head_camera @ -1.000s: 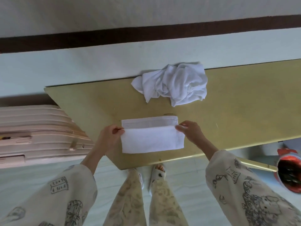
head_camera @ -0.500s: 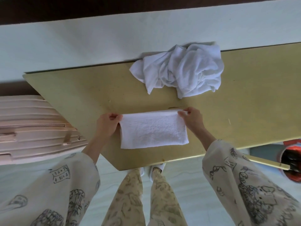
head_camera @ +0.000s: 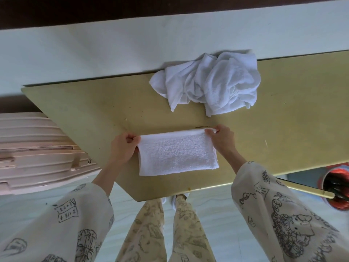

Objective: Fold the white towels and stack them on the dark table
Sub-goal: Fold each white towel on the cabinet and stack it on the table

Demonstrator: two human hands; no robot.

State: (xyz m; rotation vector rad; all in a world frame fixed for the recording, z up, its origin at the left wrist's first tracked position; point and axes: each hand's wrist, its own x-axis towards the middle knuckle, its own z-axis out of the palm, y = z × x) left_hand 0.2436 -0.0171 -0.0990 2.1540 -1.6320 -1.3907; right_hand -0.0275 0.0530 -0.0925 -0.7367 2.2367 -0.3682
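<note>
A folded white towel [head_camera: 177, 153] lies flat on the yellowish table [head_camera: 283, 140], near its front edge. My left hand [head_camera: 122, 149] pinches the towel's far left corner. My right hand [head_camera: 220, 140] pinches its far right corner. A crumpled heap of white towels [head_camera: 209, 82] sits at the table's far edge, behind the folded one and apart from it.
A pink ribbed suitcase [head_camera: 37, 152] stands against the table's left end. At the lower right a red bucket [head_camera: 334, 188] holds a yellow-handled tool [head_camera: 309, 189]. A pale wall runs behind the table. My legs stand under its front edge.
Both hands carried the towel's near layer away from me to the far edge, so the strip of lower layer seen a second ago is covered. The camera tilted down.
</note>
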